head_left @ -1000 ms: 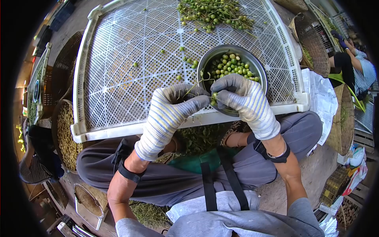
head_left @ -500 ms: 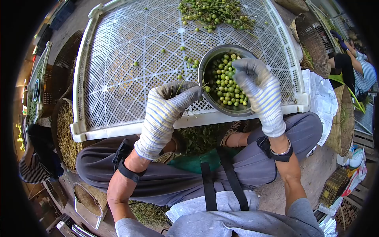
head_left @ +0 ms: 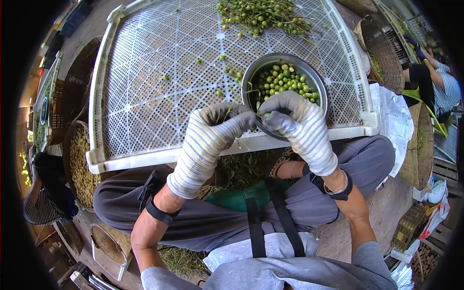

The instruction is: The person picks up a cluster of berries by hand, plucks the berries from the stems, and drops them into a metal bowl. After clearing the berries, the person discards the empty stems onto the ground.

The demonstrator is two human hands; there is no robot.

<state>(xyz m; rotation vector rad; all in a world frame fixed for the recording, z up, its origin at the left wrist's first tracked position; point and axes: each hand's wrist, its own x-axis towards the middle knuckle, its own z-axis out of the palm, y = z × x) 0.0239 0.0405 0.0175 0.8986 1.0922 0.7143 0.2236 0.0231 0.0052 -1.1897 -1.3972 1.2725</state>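
Both my hands wear striped gloves with grey-coated fingers. My left hand [head_left: 208, 133] is closed on a thin green stem [head_left: 228, 114], whose loose ends stick out around the fingers. Right beside its fingertips, my right hand [head_left: 304, 128] pinches a small green fruit [head_left: 266, 115], partly hidden by the fingers. Both hands are over the near edge of a metal bowl [head_left: 325, 94]. Many round green fruits [head_left: 278, 87] lie in the bowl. It stands on a white mesh tray [head_left: 150, 104], with several loose fruits [head_left: 234, 73] left of it.
A heap of fruiting stems [head_left: 263, 19] lies at the tray's far side. Baskets stand on both sides, one [head_left: 79, 164] filled with pale round pieces. Cut greenery [head_left: 246, 169] lies below the tray's front edge. Other people sit at far left [head_left: 46, 203] and far right [head_left: 444, 87].
My right hand has moved down and left from above the bowl to my left fingertips, and now pinches a fruit there. My left hand has shifted slightly right, still holding the stem.
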